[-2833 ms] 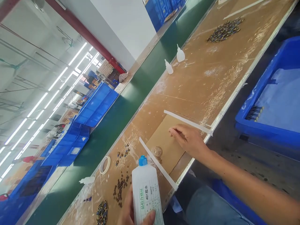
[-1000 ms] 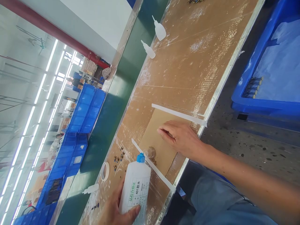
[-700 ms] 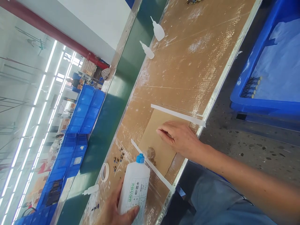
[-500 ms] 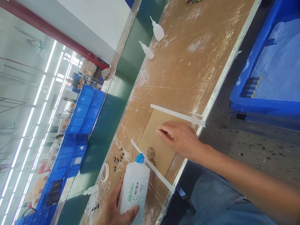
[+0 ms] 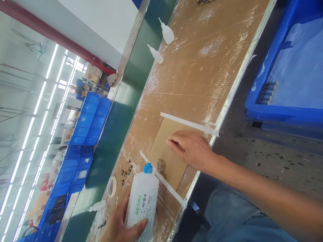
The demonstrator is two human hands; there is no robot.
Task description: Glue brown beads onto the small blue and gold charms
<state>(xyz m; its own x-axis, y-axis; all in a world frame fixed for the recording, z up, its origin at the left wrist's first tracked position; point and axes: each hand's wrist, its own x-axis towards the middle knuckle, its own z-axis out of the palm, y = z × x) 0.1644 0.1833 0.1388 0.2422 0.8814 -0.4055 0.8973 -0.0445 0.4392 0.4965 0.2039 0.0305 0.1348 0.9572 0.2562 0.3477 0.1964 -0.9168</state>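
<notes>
My left hand [image 5: 119, 220] is wrapped round a white plastic glue bottle [image 5: 143, 191] with a blue cap and a printed label reading 401. The bottle stands nearly upright in view, in front of the bench. My right hand [image 5: 190, 148] is over a piece of brown cardboard [image 5: 161, 139], its fingers curled and thumb pressed to them; whatever they hold, if anything, is hidden. White tape strips [image 5: 188, 123] run along two edges of the cardboard. Near the bottle cap, a small round clear dish or spot [image 5: 160, 164] lies on the cardboard.
Small squeeze bottles [image 5: 167, 33] with thin nozzles stand along the bench's far side. A tape roll [image 5: 111, 187] and several small metal parts [image 5: 125, 171] lie left of the cardboard. A blue bin [image 5: 290, 111] is at the right, beyond the bench edge [image 5: 233, 92].
The whole view has shifted slightly left. The glue bottle in my left hand has risen a little; my right hand stays in place over the cardboard.
</notes>
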